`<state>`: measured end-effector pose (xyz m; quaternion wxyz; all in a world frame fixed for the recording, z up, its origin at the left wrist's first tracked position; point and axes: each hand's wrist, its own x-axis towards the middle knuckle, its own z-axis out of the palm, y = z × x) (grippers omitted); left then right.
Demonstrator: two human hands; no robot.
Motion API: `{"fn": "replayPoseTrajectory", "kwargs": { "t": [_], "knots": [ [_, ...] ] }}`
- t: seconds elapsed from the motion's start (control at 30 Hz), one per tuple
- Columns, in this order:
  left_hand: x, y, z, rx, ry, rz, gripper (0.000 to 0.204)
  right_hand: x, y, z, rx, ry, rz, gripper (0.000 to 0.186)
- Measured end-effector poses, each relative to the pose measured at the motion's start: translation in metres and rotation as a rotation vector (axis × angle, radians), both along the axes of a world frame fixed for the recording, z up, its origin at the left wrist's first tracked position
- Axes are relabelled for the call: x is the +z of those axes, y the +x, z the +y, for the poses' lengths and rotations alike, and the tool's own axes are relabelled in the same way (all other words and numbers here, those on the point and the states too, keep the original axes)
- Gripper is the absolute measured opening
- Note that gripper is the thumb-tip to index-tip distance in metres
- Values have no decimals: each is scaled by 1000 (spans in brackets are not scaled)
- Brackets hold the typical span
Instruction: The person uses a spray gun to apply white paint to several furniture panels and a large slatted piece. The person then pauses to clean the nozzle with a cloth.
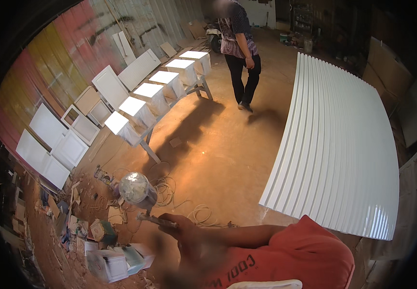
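My right hand (185,232) is closed around a spray gun (156,219), held out in front of my red shirt. A rounded, shiny paint cup (135,188) sits on top of the gun. Its clear end faces up, and the gun points toward the left. Below the cup, my fingers are partly blurred and in shade. My left hand does not show; only a dark blur lies beside the shirt at the lower edge. The nearest work pieces ahead are several glossy white panels (133,106) on plastic-wrapped boxes, lined up along a bench (151,151).
A large white ribbed panel (333,149) stretches along the right. White cabinet doors (70,147) lean by the left wall. A hose (166,192) coils on the dusty floor near boxes and scraps (103,232). Another person (238,48) stands at the far middle.
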<state>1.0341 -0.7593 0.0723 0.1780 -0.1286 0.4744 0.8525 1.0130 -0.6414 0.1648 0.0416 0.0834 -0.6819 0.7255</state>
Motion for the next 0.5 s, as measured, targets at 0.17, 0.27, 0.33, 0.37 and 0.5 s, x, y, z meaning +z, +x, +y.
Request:
{"fn": "replayPoseTrajectory", "kwargs": {
  "t": [0.17,0.27,0.33,0.37,0.5],
  "knots": [
    [-21,-73,36,-177,130,-64,51,-5,-68,47,-85,58,-151,35],
    [-33,-121,63,-325,209,-61,50,-12,-112,73,-153,0,-213,45],
    [-40,-160,75,-430,80,14,48,-19,-148,81,-220,-44,-288,53],
    [-43,-179,85,-490,-11,54,46,-20,-164,90,-248,-51,-285,53],
    [-39,-262,130,-539,170,-62,46,-17,-237,124,-317,-85,-274,47]
  ]
}}
